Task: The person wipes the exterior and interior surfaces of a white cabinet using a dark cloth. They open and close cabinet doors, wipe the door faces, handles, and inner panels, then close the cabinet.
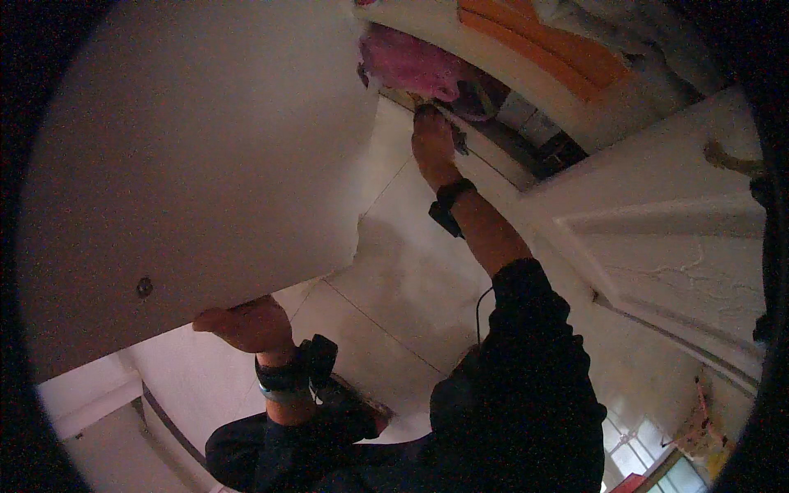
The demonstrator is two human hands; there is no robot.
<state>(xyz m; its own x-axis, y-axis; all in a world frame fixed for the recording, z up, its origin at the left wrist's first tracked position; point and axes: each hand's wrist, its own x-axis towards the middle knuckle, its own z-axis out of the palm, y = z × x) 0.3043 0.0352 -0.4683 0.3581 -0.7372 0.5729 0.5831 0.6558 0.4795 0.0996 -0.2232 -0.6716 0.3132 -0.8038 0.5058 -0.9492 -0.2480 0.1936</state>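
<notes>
My left hand (249,323) is at the edge of a large pale door panel (203,185), thumb on the near face and the other fingers hidden behind it. A small round dark fitting (144,287) sits on the panel. My right hand (433,135) reaches forward to the low front ledge (493,154) of an open cupboard compartment; its fingertips are dark and hard to make out. A small dark object shows beside that hand, and I cannot tell whether it is held. Just beyond lies a pink cloth or bag (413,61) inside the compartment.
Orange folded cloth (548,49) and grey fabric lie on a shelf above the compartment. To the right stands a pale panelled door (666,246) with a handle (730,159). Tiled floor (382,308) spreads below my arms. A window (635,444) is at lower right.
</notes>
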